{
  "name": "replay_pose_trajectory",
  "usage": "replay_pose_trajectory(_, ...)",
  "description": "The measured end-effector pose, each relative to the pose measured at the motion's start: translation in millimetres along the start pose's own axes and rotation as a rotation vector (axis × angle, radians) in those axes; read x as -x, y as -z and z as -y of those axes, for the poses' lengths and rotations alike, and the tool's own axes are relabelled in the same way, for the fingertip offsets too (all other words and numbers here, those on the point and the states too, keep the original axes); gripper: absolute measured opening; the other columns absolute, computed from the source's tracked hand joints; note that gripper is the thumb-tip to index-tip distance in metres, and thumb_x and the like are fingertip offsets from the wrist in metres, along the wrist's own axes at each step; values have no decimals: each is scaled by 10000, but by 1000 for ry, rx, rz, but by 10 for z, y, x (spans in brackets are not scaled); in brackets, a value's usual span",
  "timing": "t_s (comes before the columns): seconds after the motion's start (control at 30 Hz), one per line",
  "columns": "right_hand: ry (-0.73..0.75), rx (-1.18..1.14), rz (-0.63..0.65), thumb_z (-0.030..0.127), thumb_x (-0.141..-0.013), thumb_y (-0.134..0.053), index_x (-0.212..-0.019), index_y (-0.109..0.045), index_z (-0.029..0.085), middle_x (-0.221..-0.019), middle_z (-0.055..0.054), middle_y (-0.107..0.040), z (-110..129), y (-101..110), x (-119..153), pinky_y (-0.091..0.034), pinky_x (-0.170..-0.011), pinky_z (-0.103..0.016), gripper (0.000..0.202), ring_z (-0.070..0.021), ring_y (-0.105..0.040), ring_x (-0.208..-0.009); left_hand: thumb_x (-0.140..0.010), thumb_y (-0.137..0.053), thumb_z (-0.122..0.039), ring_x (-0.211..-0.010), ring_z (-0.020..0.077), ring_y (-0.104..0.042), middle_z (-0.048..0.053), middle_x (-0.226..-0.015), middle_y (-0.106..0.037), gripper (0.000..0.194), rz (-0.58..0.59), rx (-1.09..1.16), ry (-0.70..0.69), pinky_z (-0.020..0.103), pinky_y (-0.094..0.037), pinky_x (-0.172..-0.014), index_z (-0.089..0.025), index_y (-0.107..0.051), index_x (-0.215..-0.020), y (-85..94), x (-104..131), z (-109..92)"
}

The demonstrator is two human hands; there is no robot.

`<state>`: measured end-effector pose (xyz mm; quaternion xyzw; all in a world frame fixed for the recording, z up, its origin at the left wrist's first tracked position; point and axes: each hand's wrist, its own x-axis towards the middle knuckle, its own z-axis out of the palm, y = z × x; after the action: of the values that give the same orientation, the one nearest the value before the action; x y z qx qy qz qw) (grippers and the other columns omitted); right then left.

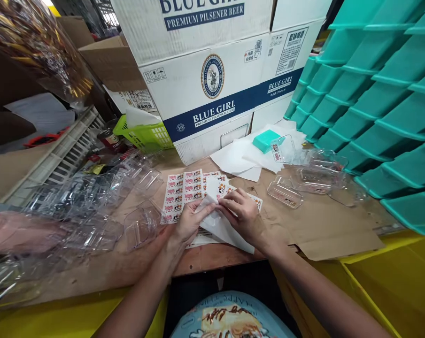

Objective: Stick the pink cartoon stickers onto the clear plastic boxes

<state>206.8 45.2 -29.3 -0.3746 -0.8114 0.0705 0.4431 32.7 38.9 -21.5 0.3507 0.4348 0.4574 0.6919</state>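
- A sticker sheet (217,190) is held over the bench (325,225) by both hands, just in front of the body.
- The left hand (188,220) is closed on the sheet's left edge, thumb on top, fingers curled under the white backing (226,230).
- The right hand (243,213) is closed on the sheet from the right, fingertips (226,201) pinched at its near upper part; whether a single sticker is being peeled cannot be told.
- The sheet lies between the two hands, touching both; neither hand is clearly nearer. Its long axis appears to run away from the body, toward the boxes (212,89).
- Further sticker sheets (182,192) lie flat just beyond the left hand, partly under the held one.
- Clear plastic trays (92,206) are heaped to the left; a few more (284,191) lie to the right, near the right hand but apart from it.
- Teal trays (381,94) are stacked at the far right, and a green basket (145,135) stands beside the boxes.
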Motion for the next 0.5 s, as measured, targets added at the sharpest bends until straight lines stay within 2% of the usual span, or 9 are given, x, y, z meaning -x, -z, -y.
replay_pose_trajectory(0.13, -68, -114, 27, 172, -929, -561, -912, -694, 174, -813, -87, -663, -22, -36, -10, -467, -709, -350, 134, -205, -525, -774, -706, -822, -327, -778, 153, -672, 53, -857, -760, 273, 2, -100, -94, 249, -511, -766, -155, -782, -914, 0, -6, 41)
replay_pose_trajectory(0.27, -438, -412, -100, 265, -880, -629, -746, -677, 183, -720, -43, -659, -126, -9, -32, -457, -637, -309, 164, -171, -556, -669, -712, -805, -359, -778, 177, -664, 64, -849, -752, 283, 14, -159, -79, 270, -505, -745, -153, -781, -905, 40, -37, 72)
replay_pose_trajectory(0.37, -621, -507, -175, 330, -911, -582, -758, -657, 178, -682, -27, -654, -253, 114, -58, -442, -552, -271, 228, -149, -562, -595, -741, -763, -382, -790, 219, -661, 84, -850, -730, 265, -31, -299, -82, 328, -519, -744, -149, -769, -866, 140, -90, 71)
replay_pose_trajectory(0.43, -682, -513, -277, 348, -906, -591, -761, -635, 182, -681, -17, -638, -306, 217, -81, -447, -560, -268, 224, -145, -561, -597, -772, -723, -326, -951, 274, -643, 101, -957, -700, 209, -175, -538, -253, 405, -511, -866, -166, -758, -903, 175, -118, 58)
replay_pose_trajectory(0.5, -682, -446, -399, 338, -888, -622, -742, -614, 194, -702, -13, -615, -301, 286, -104, -454, -600, -284, 205, -149, -550, -630, -801, -667, -234, -1178, 307, -544, 115, -1134, -630, 241, -329, -802, -510, 465, -417, -1044, -195, -734, -1029, 127, -122, 44)
